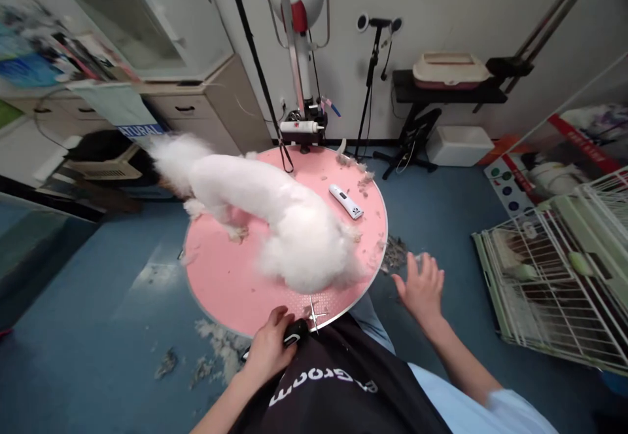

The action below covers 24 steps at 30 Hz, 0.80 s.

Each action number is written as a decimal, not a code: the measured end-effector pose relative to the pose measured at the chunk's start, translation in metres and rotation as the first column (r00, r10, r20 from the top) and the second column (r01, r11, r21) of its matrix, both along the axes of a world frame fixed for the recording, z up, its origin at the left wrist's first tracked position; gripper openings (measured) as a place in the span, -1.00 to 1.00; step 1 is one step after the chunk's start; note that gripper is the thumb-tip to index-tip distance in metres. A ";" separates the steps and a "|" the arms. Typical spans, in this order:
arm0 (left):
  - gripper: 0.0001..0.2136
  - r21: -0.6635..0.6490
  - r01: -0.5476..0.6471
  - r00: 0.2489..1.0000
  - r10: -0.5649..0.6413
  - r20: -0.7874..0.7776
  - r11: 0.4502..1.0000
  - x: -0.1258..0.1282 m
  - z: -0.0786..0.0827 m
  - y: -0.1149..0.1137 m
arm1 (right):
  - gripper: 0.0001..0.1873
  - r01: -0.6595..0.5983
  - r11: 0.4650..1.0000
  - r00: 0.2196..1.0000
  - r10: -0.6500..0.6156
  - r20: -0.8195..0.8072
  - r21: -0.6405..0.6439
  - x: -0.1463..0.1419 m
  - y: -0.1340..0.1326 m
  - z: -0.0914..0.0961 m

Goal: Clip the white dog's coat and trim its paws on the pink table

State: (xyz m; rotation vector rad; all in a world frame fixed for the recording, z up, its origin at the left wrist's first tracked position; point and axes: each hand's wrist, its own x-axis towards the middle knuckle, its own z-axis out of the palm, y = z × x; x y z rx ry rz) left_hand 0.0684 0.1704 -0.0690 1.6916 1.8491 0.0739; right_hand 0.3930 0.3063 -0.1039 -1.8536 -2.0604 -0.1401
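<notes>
A fluffy white dog (255, 198) with a closely trimmed back stands on the round pink grooming table (216, 290), its head toward the near right side. At the near edge, my left hand (269, 349) is closed around a black-ended tool (295, 333) whose kind I cannot make out. Just beside it, scissors (314, 317) lie on the table. Off the right edge, my right hand (424, 290) hangs in the air with fingers spread and nothing in it. White hair clippers (346, 201) lie on the table beyond the dog's head.
A dark grooming loop (287, 159) hangs over the table's far side, near a white bottle (300, 127) on a holder. Cut fur (223, 349) litters the blue floor. To the right stands a wire cage (544, 283); cabinets (181, 107) line the left wall.
</notes>
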 end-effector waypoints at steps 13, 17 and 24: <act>-0.57 -0.197 -0.159 0.960 0.198 0.199 0.967 0.044 0.032 0.057 | -0.62 -0.579 0.613 0.816 0.431 -0.386 -0.538 -0.040 0.029 0.035; -0.66 -0.150 -0.252 0.893 0.290 0.344 0.956 0.085 0.042 0.076 | -0.81 -0.664 0.435 0.739 0.504 -0.446 -0.609 -0.084 0.023 0.050; -0.73 -0.203 -0.420 0.813 0.466 0.349 0.884 0.112 0.073 0.084 | -0.79 -0.644 0.270 0.739 0.463 -0.489 -0.716 -0.072 0.046 0.068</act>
